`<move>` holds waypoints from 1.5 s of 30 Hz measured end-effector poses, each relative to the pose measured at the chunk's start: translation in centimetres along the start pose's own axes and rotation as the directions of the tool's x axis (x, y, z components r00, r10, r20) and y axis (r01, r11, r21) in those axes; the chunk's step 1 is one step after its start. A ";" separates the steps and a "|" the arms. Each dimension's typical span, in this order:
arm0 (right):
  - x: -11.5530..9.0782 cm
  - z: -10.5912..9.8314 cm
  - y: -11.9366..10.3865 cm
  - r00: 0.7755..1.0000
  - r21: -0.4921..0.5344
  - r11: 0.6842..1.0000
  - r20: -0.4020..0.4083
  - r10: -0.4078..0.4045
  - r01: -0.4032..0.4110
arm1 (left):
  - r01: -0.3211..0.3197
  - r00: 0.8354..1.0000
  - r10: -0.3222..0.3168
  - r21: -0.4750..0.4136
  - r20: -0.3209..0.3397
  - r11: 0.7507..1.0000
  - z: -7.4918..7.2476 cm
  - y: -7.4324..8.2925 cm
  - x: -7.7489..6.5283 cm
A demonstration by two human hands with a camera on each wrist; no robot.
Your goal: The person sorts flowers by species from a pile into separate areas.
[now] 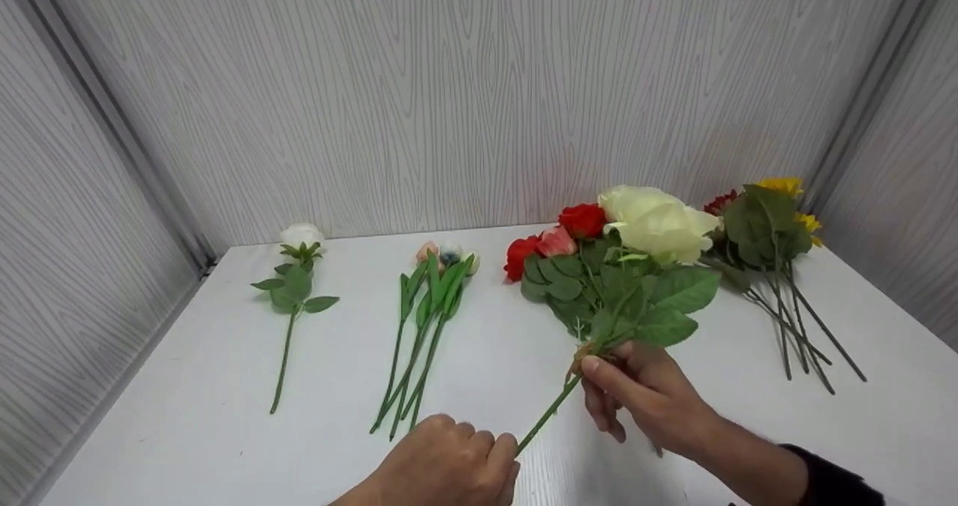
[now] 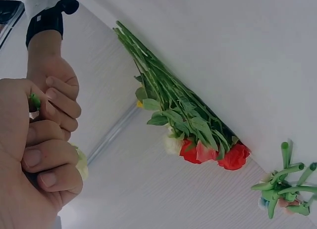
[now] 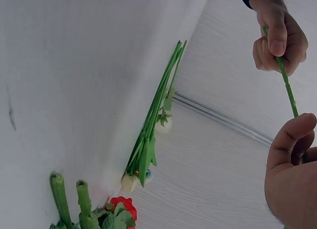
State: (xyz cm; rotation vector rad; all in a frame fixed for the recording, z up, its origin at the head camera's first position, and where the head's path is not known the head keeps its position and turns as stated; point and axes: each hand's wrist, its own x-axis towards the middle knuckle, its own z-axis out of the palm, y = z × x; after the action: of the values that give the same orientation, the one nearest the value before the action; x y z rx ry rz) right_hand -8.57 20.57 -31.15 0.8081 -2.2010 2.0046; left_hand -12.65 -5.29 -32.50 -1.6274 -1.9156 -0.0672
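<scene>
A large cream rose [image 1: 662, 225] with broad green leaves slants up over the white table. My left hand [image 1: 453, 465] grips the lower end of its green stem [image 1: 550, 412]. Higher up, just below the leaves, my right hand [image 1: 651, 394] pinches the stem between thumb and fingers, beside a small tan-brown piece [image 1: 580, 358]. Behind the cream rose lies a bunch with red roses [image 1: 582, 221] and a pink one [image 1: 556, 242]; its stems show full length in the left wrist view. In the right wrist view, the stem [image 3: 287, 85] runs straight between both hands.
A single white rose [image 1: 301, 235] lies at the left of the table [image 1: 194, 416]. Several tulips [image 1: 434, 296] lie left of the middle. At the right is a bunch with yellow flowers [image 1: 782, 186] and a dark red one [image 1: 720, 203]. Wood-patterned panels [image 1: 449, 102] enclose the back and sides.
</scene>
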 end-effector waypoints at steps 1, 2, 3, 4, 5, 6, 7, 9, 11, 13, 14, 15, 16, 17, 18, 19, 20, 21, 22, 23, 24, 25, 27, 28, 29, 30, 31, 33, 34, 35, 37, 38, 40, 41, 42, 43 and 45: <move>0.0 -0.1 0.0 1.000 0.000 1.000 -0.016 0.010 -0.010 | -0.003 1.000 0.003 0.013 -0.009 1.000 0.1 -0.1 0.0; 0.1 -0.2 0.0 0.999 0.006 1.000 -0.029 0.016 -0.016 | -0.006 1.000 0.007 0.027 -0.023 1.000 0.1 -0.1 0.0; 0.1 -0.3 -0.1 0.999 0.018 1.000 -0.040 0.026 -0.025 | -0.008 0.999 0.010 0.041 -0.037 0.999 0.2 -0.2 0.0; 0.1 -0.4 -0.1 0.998 0.035 0.999 -0.050 0.040 -0.038 | -0.009 0.999 0.012 0.052 -0.050 0.999 0.2 -0.2 0.0; 0.1 -0.5 -0.1 0.996 0.045 0.997 -0.063 0.059 -0.056 | -0.009 0.998 0.012 0.058 -0.061 0.998 0.2 -0.2 0.0; 0.2 -0.5 -0.1 0.995 0.059 0.996 -0.073 0.073 -0.068 | -0.009 0.997 0.013 0.062 -0.071 0.998 0.2 -0.3 0.0; 0.2 -0.6 -0.1 0.993 0.073 0.994 -0.081 0.083 -0.077 | -0.009 0.997 0.015 0.071 -0.081 0.997 0.3 -0.3 0.0; 0.2 -0.7 -0.1 0.989 0.096 0.990 -0.102 0.108 -0.099 | -0.011 0.995 0.018 0.079 -0.097 0.997 0.3 -0.4 0.1; 0.2 -0.8 -0.2 0.982 0.100 0.988 -0.137 0.131 -0.117 | -0.015 0.993 0.024 0.072 -0.116 0.997 0.3 -0.4 0.0; 0.3 -1.0 -0.3 0.974 0.091 0.989 -0.188 0.129 -0.113 | -0.025 0.990 0.034 0.064 -0.139 0.998 0.4 -0.4 0.0; 0.3 -1.2 -0.3 0.968 0.081 0.991 -0.216 0.126 -0.111 | -0.032 0.989 0.040 0.060 -0.144 0.998 0.4 -0.4 0.0; 0.4 -1.5 -0.4 0.963 0.069 0.992 -0.244 0.118 -0.104 | -0.035 0.988 0.043 0.057 -0.147 0.998 0.3 -0.4 0.0; 0.5 -1.8 -0.4 0.957 0.051 0.994 -0.270 0.105 -0.095 | -0.035 0.988 0.042 0.050 -0.146 0.998 0.2 -0.5 0.0; 0.6 -2.2 -0.4 0.951 0.033 0.995 -0.295 0.096 -0.090 | -0.032 0.989 0.038 0.045 -0.142 0.998 0.1 -0.6 0.0; 0.7 -2.6 -0.4 0.944 0.012 0.996 -0.317 0.090 -0.091 | -0.024 0.992 0.028 0.036 -0.125 0.999 0.0 -0.7 0.0; 0.8 -3.1 -0.3 0.938 -0.009 0.995 -0.336 0.088 -0.097 | -0.011 0.994 0.014 0.028 -0.104 1.000 -0.3 -0.9 0.0; 1.0 -3.5 -0.2 0.932 -0.030 0.994 -0.352 0.092 -0.110 | 0.007 0.997 -0.005 0.022 -0.082 1.000 -0.4 -1.2 -0.1; 1.1 -3.9 -0.1 0.924 -0.049 0.991 -0.369 0.098 -0.125 | 0.031 0.998 -0.031 0.009 -0.056 0.999 -0.6 -1.6 -0.2; 1.2 -4.3 0.1 0.916 -0.070 0.987 -0.385 0.109 -0.147 | 0.056 0.998 -0.056 0.000 -0.036 0.998 -0.7 -2.0 -0.3; 1.4 -4.7 0.3 0.909 -0.099 0.980 -0.400 0.119 -0.172 | 0.086 0.996 -0.086 -0.004 -0.013 0.996 -0.9 -2.5 -0.5; 1.5 -5.2 0.5 0.903 -0.140 0.971 -0.412 0.121 -0.194 | 0.117 0.993 -0.116 -0.001 0.008 0.993 -1.1 -3.0 -0.6; 1.6 -5.7 0.7 0.898 -0.186 0.958 -0.422 0.122 -0.218 | 0.150 0.989 -0.150 0.007 0.018 0.989 -1.2 -3.6 -0.8; 1.6 -6.7 1.1 0.888 -0.291 0.917 -0.443 0.124 -0.274 | 0.221 0.974 -0.223 0.035 0.038 0.975 -1.3 -4.9 -1.3; 1.6 -7.2 1.3 0.883 -0.351 0.887 -0.454 0.120 -0.301 | 0.261 0.963 -0.264 0.052 0.048 0.964 -1.3 -5.6 -1.5; 1.5 -7.7 1.5 0.877 -0.426 0.842 -0.468 0.109 -0.332 | 0.306 0.948 -0.310 0.068 0.066 0.950 -1.4 -6.3 -1.8; 1.5 -8.2 1.7 0.870 -0.493 0.791 -0.483 0.097 -0.362 | 0.346 0.932 -0.353 0.088 0.077 0.934 -1.4 -7.0 -2.1; 1.4 -8.7 1.8 0.862 -0.546 0.741 -0.499 0.088 -0.392 | 0.388 0.913 -0.397 0.104 0.090 0.916 -1.4 -7.7 -2.4; 1.2 -9.6 2.0 0.853 -0.634 0.639 -0.518 0.066 -0.435 | 0.473 0.865 -0.487 0.129 0.118 0.872 -1.3 -9.2 -3.2; 1.2 -10.0 2.2 0.850 -0.670 0.590 -0.524 0.055 -0.451 | 0.511 0.840 -0.528 0.141 0.128 0.848 -1.3 -9.9 -3.7; 1.1 -10.3 2.3 0.849 -0.700 0.543 -0.527 0.046 -0.464 | 0.546 0.815 -0.565 0.153 0.132 0.824 -1.3 -10.6 -4.1; 1.0 -10.9 2.5 0.854 -0.734 0.487 -0.518 0.048 -0.473 | 0.615 0.760 -0.635 0.164 0.140 0.771 -1.1 -12.0 -5.2; 0.9 -11.2 2.6 0.859 -0.748 0.465 -0.509 0.057 -0.473 | 0.648 0.728 -0.669 0.166 0.149 0.743 -1.0 -12.6 -5.8; 0.9 -11.7 3.0 0.871 -0.769 0.426 -0.479 0.107 -0.476 | 0.701 0.669 -0.722 0.175 0.174 0.692 -0.8 -14.0 -7.1; 0.9 -11.9 3.1 0.875 -0.773 0.417 -0.459 0.152 -0.478 | 0.727 0.635 -0.747 0.175 0.199 0.664 -0.7 -14.7 -7.8; 0.9 -12.1 3.3 0.878 -0.776 0.411 -0.434 0.204 -0.479 | 0.751 0.598 -0.768 0.174 0.229 0.637 -0.7 -15.4 -8.5; 0.8 -12.2 3.5 0.876 -0.777 0.408 -0.405 0.261 -0.480 | 0.773 0.561 -0.785 0.173 0.263 0.610 -0.6 -16.0 -9.2; 0.7 -12.5 3.9 0.862 -0.773 0.409 -0.341 0.374 -0.484 | 0.810 0.481 -0.803 0.173 0.351 0.560 -0.5 -17.1 -10.5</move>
State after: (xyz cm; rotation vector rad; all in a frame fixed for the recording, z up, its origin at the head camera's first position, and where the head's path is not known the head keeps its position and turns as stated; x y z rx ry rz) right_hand -14.54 32.14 -32.54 -0.0441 -3.0149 0.6951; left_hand -27.45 -18.80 -31.21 -0.5832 -2.8717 -0.1463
